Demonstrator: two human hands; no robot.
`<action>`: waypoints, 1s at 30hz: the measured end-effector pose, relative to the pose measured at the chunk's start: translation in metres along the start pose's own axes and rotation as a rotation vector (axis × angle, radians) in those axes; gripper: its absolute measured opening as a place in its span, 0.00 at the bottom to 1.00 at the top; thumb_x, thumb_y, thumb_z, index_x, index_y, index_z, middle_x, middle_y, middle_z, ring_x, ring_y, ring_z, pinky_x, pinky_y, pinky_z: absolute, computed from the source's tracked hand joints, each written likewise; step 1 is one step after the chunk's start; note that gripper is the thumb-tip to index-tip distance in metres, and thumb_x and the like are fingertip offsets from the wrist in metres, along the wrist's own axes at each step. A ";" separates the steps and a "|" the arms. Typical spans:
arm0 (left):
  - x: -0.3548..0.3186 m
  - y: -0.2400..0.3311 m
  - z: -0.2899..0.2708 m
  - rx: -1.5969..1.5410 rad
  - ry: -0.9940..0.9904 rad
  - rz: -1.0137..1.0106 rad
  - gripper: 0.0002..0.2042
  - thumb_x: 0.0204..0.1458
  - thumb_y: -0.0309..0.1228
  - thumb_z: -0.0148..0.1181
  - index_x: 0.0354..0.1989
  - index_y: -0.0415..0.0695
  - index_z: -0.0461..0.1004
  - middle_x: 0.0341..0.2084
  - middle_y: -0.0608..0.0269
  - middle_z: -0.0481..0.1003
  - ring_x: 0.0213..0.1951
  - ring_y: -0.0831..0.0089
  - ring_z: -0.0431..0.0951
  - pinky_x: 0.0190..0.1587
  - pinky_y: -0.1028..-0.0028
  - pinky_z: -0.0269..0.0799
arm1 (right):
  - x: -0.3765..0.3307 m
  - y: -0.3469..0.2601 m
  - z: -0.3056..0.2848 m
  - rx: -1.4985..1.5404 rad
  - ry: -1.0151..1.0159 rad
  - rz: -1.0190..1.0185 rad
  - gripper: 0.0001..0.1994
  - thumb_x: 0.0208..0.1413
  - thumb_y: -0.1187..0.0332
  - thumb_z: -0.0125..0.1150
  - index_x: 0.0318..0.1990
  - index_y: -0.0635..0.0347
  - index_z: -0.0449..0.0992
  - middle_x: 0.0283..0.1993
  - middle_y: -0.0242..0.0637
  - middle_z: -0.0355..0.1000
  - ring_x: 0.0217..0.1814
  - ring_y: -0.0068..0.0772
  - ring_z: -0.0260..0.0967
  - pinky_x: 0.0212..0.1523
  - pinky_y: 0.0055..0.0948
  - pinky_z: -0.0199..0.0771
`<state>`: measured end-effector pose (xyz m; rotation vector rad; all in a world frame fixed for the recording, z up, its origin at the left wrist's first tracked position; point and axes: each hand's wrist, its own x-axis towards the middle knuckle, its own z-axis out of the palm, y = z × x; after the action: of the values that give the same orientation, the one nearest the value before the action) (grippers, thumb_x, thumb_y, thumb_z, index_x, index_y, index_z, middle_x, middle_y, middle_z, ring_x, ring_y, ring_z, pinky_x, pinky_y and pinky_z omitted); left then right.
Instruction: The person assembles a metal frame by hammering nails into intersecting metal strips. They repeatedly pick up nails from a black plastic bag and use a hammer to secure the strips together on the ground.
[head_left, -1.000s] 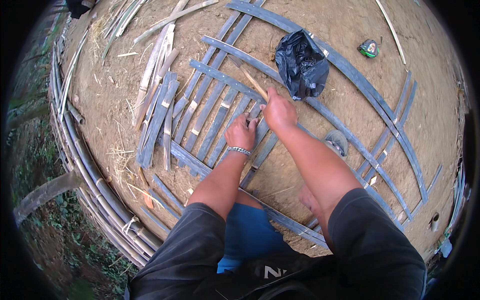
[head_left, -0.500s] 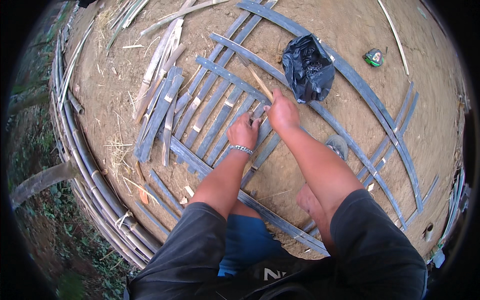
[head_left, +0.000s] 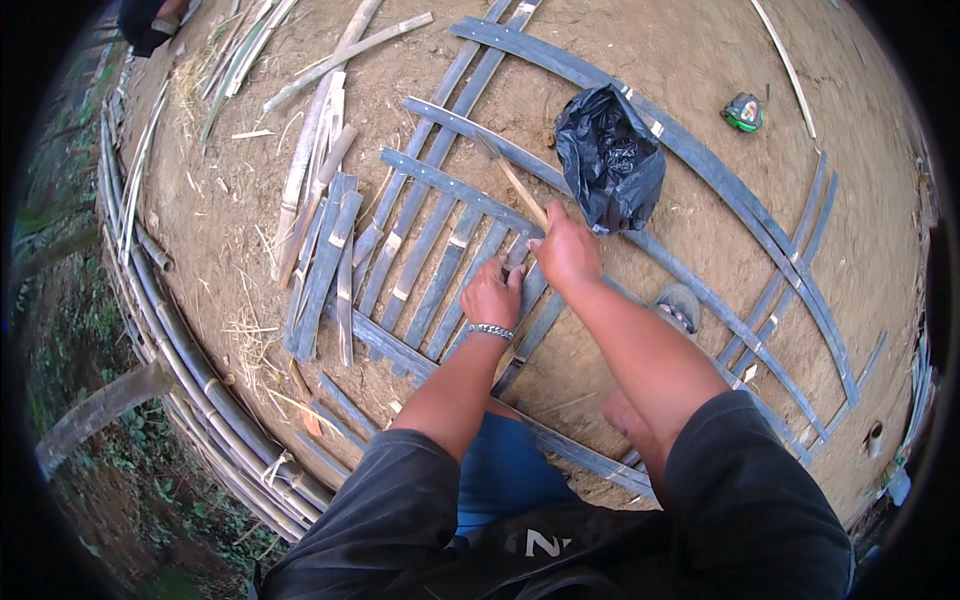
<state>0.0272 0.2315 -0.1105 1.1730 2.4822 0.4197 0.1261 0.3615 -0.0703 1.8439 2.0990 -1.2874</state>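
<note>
My right hand (head_left: 568, 248) is wrapped around the wooden handle of a hammer-like tool (head_left: 522, 188), whose dark head points away from me and is hard to make out. Close by on the left, my left hand (head_left: 490, 297) has its fingers pinched at the slats, and whatever lies between them is hidden. Both hands are over a lattice of split bamboo slats (head_left: 432, 262) on the ground. A long crosspiece (head_left: 450, 185) with small nail-like dots runs across the slats' far ends. Just beyond my right hand stands an open black plastic bag (head_left: 570, 150) with small dark pieces inside, probably nails.
Long curved bamboo strips (head_left: 720, 190) lie crossed on the right. A tape measure (head_left: 743, 112) rests at the far right. Loose slats (head_left: 328, 265) are piled left of the lattice. Bamboo poles (head_left: 215, 395) border the left side. My shoe (head_left: 680, 305) is beside a strip.
The view has shifted slightly, so the ground things appear lower. Both hands keep nearly the same place at the lattice. A dark shape, perhaps part of a person, shows more at the top left.
</note>
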 end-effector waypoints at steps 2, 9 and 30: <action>-0.002 -0.001 0.001 -0.012 -0.010 -0.003 0.17 0.52 0.42 0.74 0.45 0.45 0.83 0.34 0.51 0.83 0.37 0.50 0.84 0.42 0.57 0.78 | -0.002 0.000 -0.002 -0.023 -0.010 0.015 0.26 0.57 0.63 0.73 0.60 0.56 0.68 0.48 0.54 0.81 0.53 0.58 0.79 0.54 0.51 0.78; 0.000 0.001 -0.005 -0.022 -0.026 0.029 0.16 0.53 0.40 0.72 0.45 0.45 0.81 0.37 0.49 0.84 0.39 0.49 0.84 0.44 0.55 0.78 | -0.005 -0.007 -0.008 -0.056 -0.019 0.031 0.25 0.57 0.63 0.72 0.58 0.57 0.68 0.49 0.53 0.81 0.54 0.59 0.79 0.55 0.51 0.78; -0.002 -0.005 0.004 0.018 0.018 0.013 0.19 0.50 0.42 0.75 0.45 0.45 0.83 0.33 0.52 0.83 0.35 0.53 0.84 0.41 0.58 0.78 | -0.001 -0.006 -0.014 0.020 -0.084 0.059 0.30 0.55 0.64 0.75 0.62 0.58 0.67 0.51 0.56 0.80 0.57 0.60 0.77 0.58 0.52 0.76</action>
<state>0.0262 0.2271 -0.1155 1.1979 2.5007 0.4137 0.1274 0.3698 -0.0574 1.8118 1.9818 -1.3512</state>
